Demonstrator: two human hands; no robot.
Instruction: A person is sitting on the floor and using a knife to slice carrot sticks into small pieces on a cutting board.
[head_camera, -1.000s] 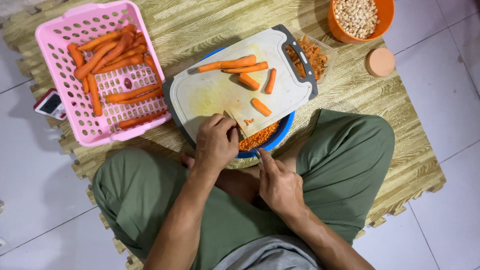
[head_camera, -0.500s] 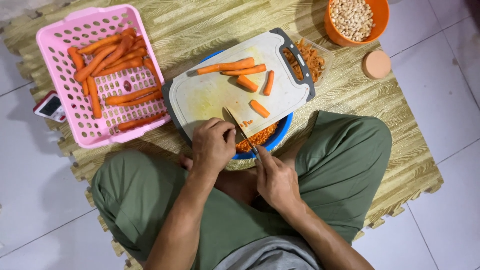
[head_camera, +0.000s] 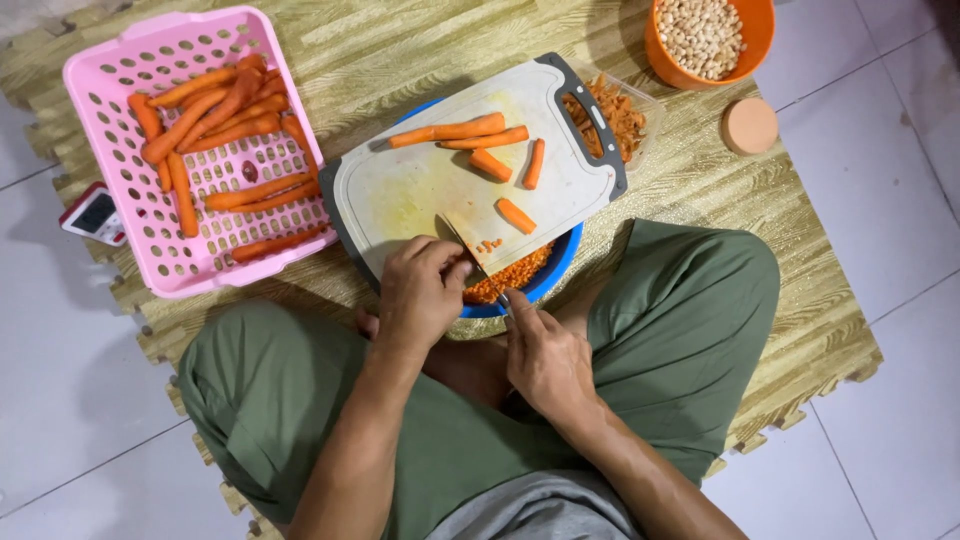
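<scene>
On wood-look mat (head_camera: 420, 50) w/ white tile (head_camera: 900, 230) — cutting board (head_camera: 400, 190), knife (head_camera: 470, 250).

carrot pieces on board (head_camera: 448, 130): 5; pink basket (head_camera: 110, 85): 1; orange bowl (head_camera: 660, 50): 1

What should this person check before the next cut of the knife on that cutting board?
1. Knife gripped: ok, the right hand holds its handle, blade lying on the cutting board.
2. Fingers clear of the blade: cannot tell, the left hand sits right against it.
3. Board steady: cannot tell, it rests on top of the blue bowl, overhanging it.
4. Bowl placed to catch pieces: ok, diced carrot lies in it under the board's edge.
5. More to cut: ok, carrot sticks wait on the board and the pink basket holds others.
</scene>
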